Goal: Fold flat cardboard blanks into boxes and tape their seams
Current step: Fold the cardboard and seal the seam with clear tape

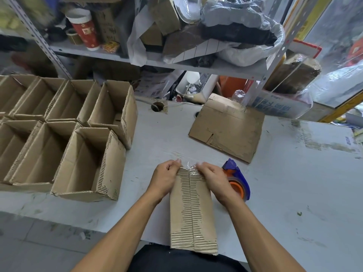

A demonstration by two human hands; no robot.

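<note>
Box (pixel 193 211) stands on the grey table (pixel 284 189) at the near edge, bottom flaps up, directly in front of the person. Clear tape strip (pixel 191 203) runs along the centre seam of the box, its far end crinkled and sticking up past the far edge. Left hand (pixel 166 178) curled over the far left corner of the box, fingers bent down against the side, thumb on top by the tape end. Right hand (pixel 211 177) mirrors it on the far right corner, fingers closed down onto the flap and tape end. Both hands pressed to the cardboard, close together, the tape end between them. Blue and orange tape dispenser (pixel 236 178) lies on the table just right of the box, partly behind the right wrist. Flat blank (pixel 227 128) lies beyond the box, to the right. Open finished boxes (pixel 86 161) stand in rows well left of it.
</note>
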